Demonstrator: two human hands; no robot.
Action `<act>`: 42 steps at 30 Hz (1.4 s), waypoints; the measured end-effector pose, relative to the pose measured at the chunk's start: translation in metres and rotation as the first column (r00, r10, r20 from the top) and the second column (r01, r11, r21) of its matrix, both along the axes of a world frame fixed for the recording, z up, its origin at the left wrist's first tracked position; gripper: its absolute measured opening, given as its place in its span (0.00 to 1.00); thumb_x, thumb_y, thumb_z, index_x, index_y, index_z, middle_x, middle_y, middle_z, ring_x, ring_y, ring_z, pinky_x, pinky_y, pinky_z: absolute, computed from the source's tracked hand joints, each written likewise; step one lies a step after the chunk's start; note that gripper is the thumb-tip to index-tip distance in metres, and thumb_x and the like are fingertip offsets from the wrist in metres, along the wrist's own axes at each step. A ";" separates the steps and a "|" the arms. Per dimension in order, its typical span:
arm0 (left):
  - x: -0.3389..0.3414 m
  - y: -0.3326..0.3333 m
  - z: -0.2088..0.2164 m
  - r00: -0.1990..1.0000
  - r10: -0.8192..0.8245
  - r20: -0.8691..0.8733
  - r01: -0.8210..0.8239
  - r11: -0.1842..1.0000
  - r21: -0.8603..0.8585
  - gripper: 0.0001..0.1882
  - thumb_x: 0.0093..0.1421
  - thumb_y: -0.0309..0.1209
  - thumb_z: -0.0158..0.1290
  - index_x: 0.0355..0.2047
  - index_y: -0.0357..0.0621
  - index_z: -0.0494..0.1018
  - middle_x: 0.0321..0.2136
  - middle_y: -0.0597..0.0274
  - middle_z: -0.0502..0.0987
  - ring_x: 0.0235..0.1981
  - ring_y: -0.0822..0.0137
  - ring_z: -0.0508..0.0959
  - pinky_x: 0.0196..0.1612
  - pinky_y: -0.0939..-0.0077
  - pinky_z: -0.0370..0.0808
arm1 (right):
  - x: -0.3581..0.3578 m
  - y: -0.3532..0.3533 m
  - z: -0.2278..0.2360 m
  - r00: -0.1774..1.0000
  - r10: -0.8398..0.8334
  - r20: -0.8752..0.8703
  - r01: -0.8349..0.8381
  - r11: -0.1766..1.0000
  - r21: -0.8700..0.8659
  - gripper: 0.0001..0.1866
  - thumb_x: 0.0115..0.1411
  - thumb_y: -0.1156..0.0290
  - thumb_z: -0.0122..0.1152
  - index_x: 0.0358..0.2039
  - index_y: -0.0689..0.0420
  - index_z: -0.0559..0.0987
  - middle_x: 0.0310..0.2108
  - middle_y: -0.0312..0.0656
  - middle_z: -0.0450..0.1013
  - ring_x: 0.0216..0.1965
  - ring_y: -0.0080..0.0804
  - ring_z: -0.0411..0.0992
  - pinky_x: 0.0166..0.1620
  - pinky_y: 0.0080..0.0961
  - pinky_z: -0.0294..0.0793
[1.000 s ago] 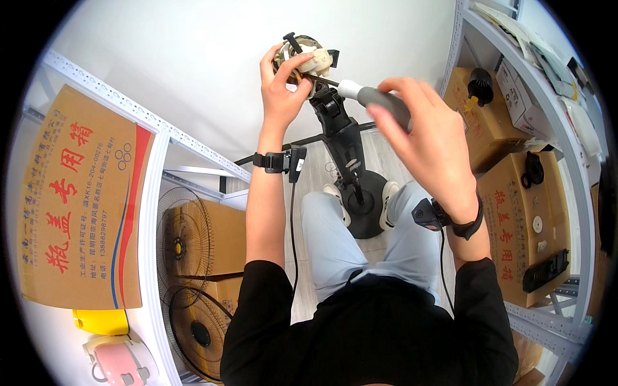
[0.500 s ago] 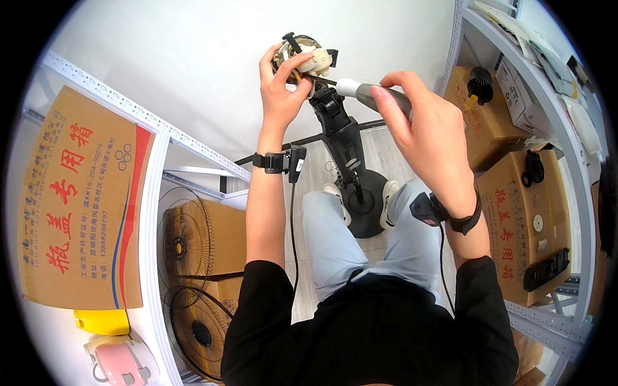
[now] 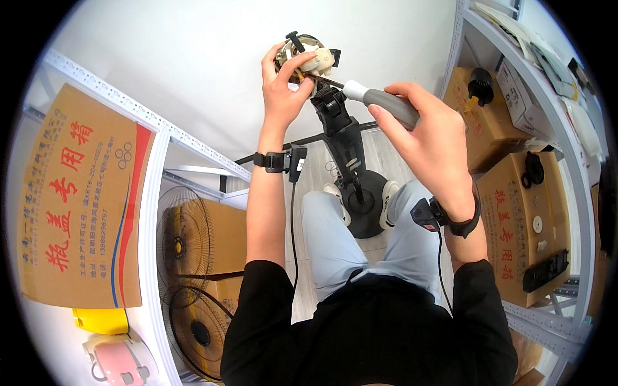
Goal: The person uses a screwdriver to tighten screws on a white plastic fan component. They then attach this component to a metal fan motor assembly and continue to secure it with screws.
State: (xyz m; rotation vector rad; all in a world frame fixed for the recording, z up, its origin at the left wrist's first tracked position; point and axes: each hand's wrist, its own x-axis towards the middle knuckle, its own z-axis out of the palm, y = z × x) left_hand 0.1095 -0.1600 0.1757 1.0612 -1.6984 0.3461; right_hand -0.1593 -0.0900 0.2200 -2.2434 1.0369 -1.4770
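Atop a black fan stand [image 3: 341, 135], an uncovered fan motor [image 3: 322, 61] shows a cream plastic housing and a metal body. My left hand [image 3: 283, 93] is wrapped round its left side, with fingers over the top and thumb near the lower edge. From the right, my right hand [image 3: 428, 132] holds a screwdriver [image 3: 389, 106] with a grey handle and white collar. Its handle end lies in the palm, while thumb and forefinger are stretched along the sides. The shaft reaches the underside of the motor, where its tip is hidden.
Left, a metal shelf bears a large cardboard box [image 3: 84, 199] and a pink appliance [image 3: 119, 360]. Black fan guards [image 3: 187, 244] lean below it. On the right shelf, cartons [image 3: 508, 225] carry a black knob-like part [image 3: 479, 83] and a black panel [image 3: 546, 270]. The round base [image 3: 364, 222] stands between my feet.
The screwdriver handle has shifted slightly right and down, and my right hand has turned a little with it. My left hand and the motor have barely moved.
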 end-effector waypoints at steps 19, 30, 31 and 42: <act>0.000 -0.003 0.000 1.000 -0.006 0.015 0.006 1.000 0.025 0.26 0.48 0.24 0.57 0.48 0.63 0.78 0.57 0.54 0.63 0.56 0.56 0.68 0.52 0.66 0.73 | -0.005 -0.009 -0.017 0.996 0.030 0.086 -0.025 0.998 -0.050 0.14 0.53 0.68 0.67 0.39 0.59 0.78 0.32 0.45 0.77 0.31 0.41 0.76 0.35 0.30 0.76; 0.001 -0.002 0.000 1.000 -0.010 -0.010 0.010 0.999 0.033 0.25 0.48 0.24 0.57 0.47 0.63 0.78 0.57 0.54 0.63 0.54 0.56 0.69 0.52 0.67 0.73 | 0.000 -0.011 -0.015 0.997 0.071 0.026 -0.063 0.969 -0.237 0.13 0.50 0.75 0.68 0.38 0.53 0.80 0.40 0.41 0.75 0.31 0.38 0.76 0.35 0.30 0.75; 0.000 -0.001 -0.001 0.999 -0.019 -0.032 0.020 0.999 0.047 0.25 0.48 0.24 0.57 0.47 0.64 0.78 0.57 0.53 0.63 0.55 0.55 0.69 0.53 0.66 0.73 | 0.001 -0.007 -0.013 0.995 0.085 0.061 -0.074 0.982 -0.173 0.13 0.50 0.76 0.68 0.38 0.52 0.80 0.41 0.40 0.74 0.32 0.37 0.76 0.35 0.30 0.75; 0.002 -0.004 -0.002 1.000 0.009 0.011 -0.009 1.000 0.012 0.25 0.48 0.24 0.57 0.48 0.62 0.78 0.57 0.53 0.63 0.54 0.57 0.70 0.52 0.68 0.73 | 0.013 -0.006 -0.011 0.959 -0.021 0.284 0.026 1.000 -0.017 0.14 0.49 0.72 0.71 0.37 0.56 0.77 0.39 0.40 0.75 0.35 0.37 0.75 0.37 0.31 0.75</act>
